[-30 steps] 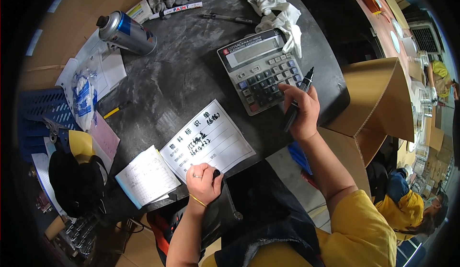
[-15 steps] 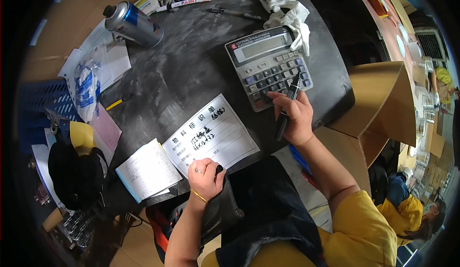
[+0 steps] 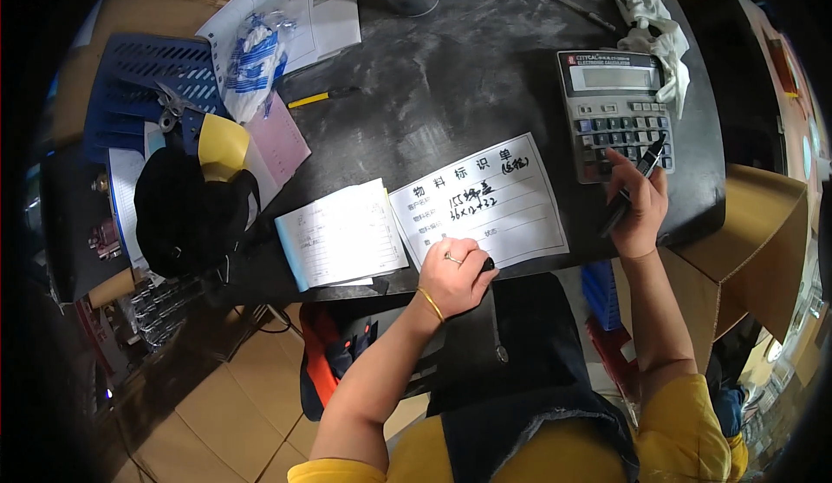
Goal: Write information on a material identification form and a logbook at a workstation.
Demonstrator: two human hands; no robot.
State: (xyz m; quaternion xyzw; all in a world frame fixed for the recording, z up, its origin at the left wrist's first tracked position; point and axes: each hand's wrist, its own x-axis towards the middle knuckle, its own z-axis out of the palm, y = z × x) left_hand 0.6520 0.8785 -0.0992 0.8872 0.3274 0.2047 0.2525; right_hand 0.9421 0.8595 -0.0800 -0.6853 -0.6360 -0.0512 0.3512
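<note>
In the head view, a dark, scuffed counter (image 3: 451, 93) carries everything, and a white printed form (image 3: 490, 201) with handwritten lines lies near its front edge; the other things are placed from that form.

The left hand (image 3: 455, 275) rests on the form's lower left corner, its fingers (image 3: 444, 262) curled into a loose fist that presses the sheet down; a ring and a thin bracelet show on it. A small dark thing sticks out at the thumb side of the fist, but what it is cannot be told.

To the right of the form sits a grey desk calculator (image 3: 617, 110), tilted slightly. The right hand (image 3: 640, 210) is at the calculator's lower right corner, its fingers pinching a black marker (image 3: 637, 184) that slants up over the keys, with a fingertip touching the bottom row of keys.

Just left of the form, touching its edge, lies an open notebook (image 3: 342, 236) with ruled pages. Further left is a black cap (image 3: 186, 214), and beyond it a blue plastic basket (image 3: 130, 84). Above the calculator lies a crumpled white cloth (image 3: 654, 19). Up and left of the form lies a yellow-handled pen (image 3: 321, 97).
</note>
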